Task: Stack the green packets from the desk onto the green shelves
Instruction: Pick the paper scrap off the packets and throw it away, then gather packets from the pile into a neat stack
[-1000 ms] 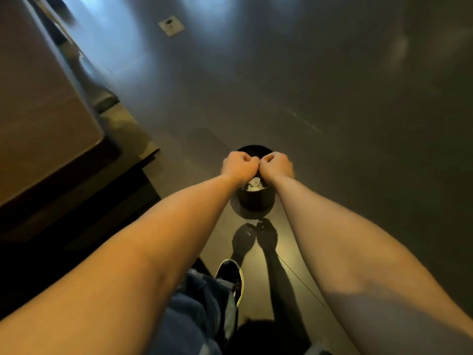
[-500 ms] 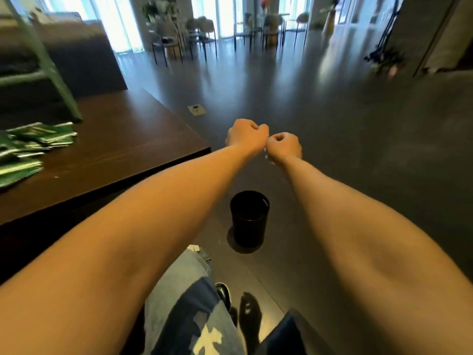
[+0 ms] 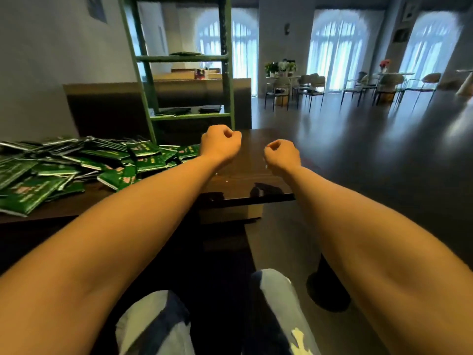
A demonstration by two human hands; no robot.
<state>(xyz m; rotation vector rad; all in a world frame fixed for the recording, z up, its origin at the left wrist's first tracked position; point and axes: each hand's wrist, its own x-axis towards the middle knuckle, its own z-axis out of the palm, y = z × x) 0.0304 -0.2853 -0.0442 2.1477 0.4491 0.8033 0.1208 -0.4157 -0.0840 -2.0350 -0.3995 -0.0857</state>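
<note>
Grip: both fists are curling closed on nothing. The left hand (image 3: 220,146) and the right hand (image 3: 281,155) are hovering apart from each other above the desk's right end, with both bare arms stretching forward.
Floor: a dark glossy floor (image 3: 371,149) is spreading away to the right and reflecting the window light.
Desk: a dark brown polished wooden desk (image 3: 245,175) is running from the left edge to beneath the hands.
Shelves: a green metal shelving frame (image 3: 227,73) is rising behind the packet heap, beyond the left hand. Thin flat stacks (image 3: 186,53) are lying on two of its levels, too dim to identify.
Packets: a loose heap of green foil packets with silver edges (image 3: 76,165) is sprawling across the left half of the desk. Its right edge is lying near the left wrist, and neither hand is touching it.
Chairs: pale-seated chairs on thin dark legs (image 3: 307,85) are standing far off by tall curtained arched windows (image 3: 337,47).
</note>
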